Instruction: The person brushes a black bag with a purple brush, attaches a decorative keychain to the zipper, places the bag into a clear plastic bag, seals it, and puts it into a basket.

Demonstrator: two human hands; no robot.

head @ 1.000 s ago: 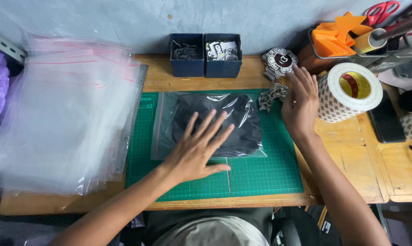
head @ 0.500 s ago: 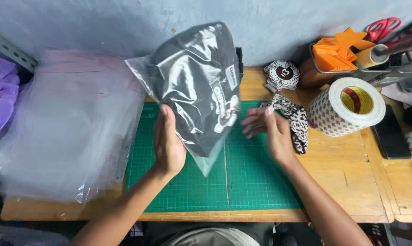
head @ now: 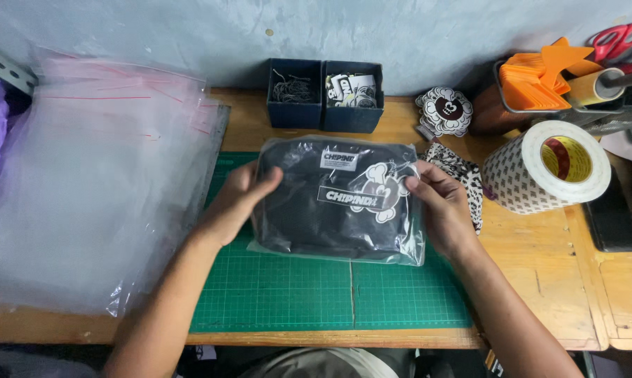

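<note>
Both hands, the left hand (head: 237,201) and the right hand (head: 442,210), grip the two ends of a black cloth pouch sealed in a clear plastic bag (head: 337,203), which sits over the green cutting mat (head: 316,294) on the wooden table (head: 540,280).

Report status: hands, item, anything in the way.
Left hand and right hand grip bagged black pouch by its sides, over green mat. Patterned cloth beside right hand; nothing blocking.

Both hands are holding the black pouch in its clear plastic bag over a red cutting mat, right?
Not quite. In the head view both hands, left hand and right hand, do hold the black pouch in its clear plastic bag, but the cutting mat is green, not red.
</note>
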